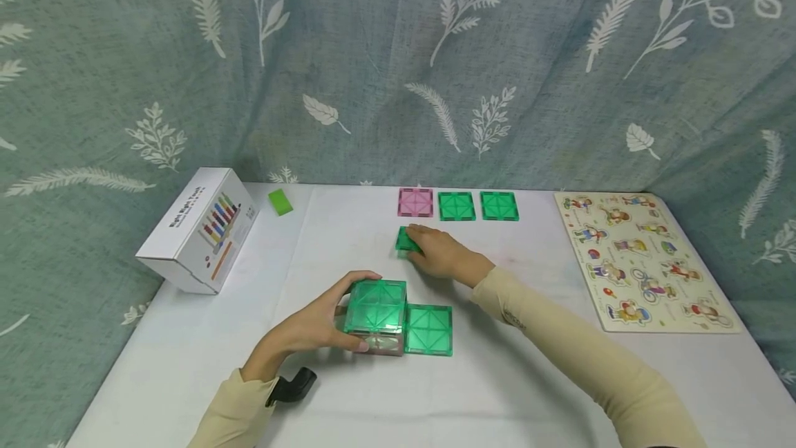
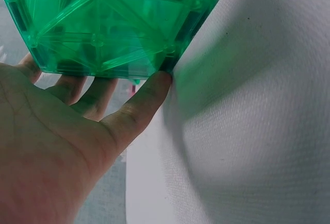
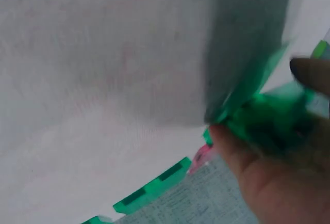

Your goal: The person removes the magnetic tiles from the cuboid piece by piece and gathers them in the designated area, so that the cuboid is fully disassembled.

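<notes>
My left hand [image 1: 311,323] holds a box-shaped block built of clear magnetic tiles [image 1: 376,306], thumb at the near side and fingers round the far side. Its top is green, and its near face looks pinkish. In the left wrist view a green side of the block [image 2: 98,33] shows above the thumb. Flat on the table, a green square tile [image 1: 429,330] lies right beside the block. Farther back, my right hand [image 1: 444,254] grips a green tile [image 1: 405,239], partly covered by the fingers; in the right wrist view that tile [image 3: 258,79] stands tilted.
A pink tile [image 1: 415,202] and two green tiles, one in the middle [image 1: 457,206] and one right [image 1: 499,206], lie along the back edge. A white toy box [image 1: 205,227] and small green block [image 1: 280,202] sit left. A picture puzzle board [image 1: 647,261] lies right.
</notes>
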The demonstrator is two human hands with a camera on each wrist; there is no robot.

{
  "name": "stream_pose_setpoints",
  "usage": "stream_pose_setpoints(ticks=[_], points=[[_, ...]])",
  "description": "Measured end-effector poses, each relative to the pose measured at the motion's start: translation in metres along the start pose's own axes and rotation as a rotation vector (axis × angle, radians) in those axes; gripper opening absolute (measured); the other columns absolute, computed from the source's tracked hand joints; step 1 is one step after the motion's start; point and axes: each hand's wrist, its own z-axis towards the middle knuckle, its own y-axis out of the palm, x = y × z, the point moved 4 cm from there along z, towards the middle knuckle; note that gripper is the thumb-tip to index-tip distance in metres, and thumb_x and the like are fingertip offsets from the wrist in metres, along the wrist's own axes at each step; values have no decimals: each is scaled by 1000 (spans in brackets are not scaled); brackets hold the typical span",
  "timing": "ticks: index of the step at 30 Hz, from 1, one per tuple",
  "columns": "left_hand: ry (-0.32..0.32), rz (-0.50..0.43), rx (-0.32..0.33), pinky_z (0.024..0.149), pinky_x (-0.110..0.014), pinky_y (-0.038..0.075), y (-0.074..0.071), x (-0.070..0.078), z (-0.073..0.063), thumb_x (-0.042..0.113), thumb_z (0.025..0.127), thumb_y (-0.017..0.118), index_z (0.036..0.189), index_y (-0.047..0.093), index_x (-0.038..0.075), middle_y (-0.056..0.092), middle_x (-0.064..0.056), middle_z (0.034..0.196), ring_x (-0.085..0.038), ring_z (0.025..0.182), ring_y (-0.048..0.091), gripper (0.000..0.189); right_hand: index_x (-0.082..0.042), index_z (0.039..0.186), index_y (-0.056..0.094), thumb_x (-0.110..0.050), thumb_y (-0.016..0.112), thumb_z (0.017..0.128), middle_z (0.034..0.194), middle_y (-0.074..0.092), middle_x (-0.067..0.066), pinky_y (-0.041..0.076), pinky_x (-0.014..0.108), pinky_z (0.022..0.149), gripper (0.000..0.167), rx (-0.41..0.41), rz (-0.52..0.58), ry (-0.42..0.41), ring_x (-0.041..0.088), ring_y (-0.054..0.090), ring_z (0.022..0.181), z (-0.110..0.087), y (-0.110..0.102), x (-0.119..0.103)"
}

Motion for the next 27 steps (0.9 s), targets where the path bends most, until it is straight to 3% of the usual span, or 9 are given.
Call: stream_pose_setpoints(ticks=[12, 16, 22, 27], points=[[-5, -4, 0, 110, -75, 30, 1, -1, 0, 20, 74, 89, 151, 32, 35, 31, -8, 160, -49, 148, 25, 97, -1, 160, 16, -25, 50, 106, 169, 13, 16, 21, 45, 128, 68, -136, -13, -43, 30, 15, 158, -3, 2, 1], [-5, -7, -2, 110, -76, 29, 1, -1, 1, 21, 73, 89, 150, 32, 36, 32, -8, 159, -48, 148, 26, 97, 0, 159, 17, -21, 52, 105, 169, 13, 16, 22, 45, 128, 67, -128, 0, -53, 31, 15, 158, -3, 2, 0], [-8, -19, -1, 111, -74, 30, 0, -2, 1, 19, 73, 89, 150, 32, 36, 32, -8, 159, -51, 147, 27, 97, -7, 157, 31, -24, 65, 98, 167, 25, 10, 27, 48, 126, 70, -55, 103, -5, 31, 25, 155, 1, -1, 6], [-8, -15, 0, 111, -76, 29, 0, -2, 0, 20, 73, 89, 149, 33, 37, 31, -8, 159, -52, 148, 25, 96, -9, 155, 36, -28, 69, 96, 166, 29, 7, 28, 48, 125, 71, -54, 105, -5, 29, 28, 154, 5, -3, 11]])
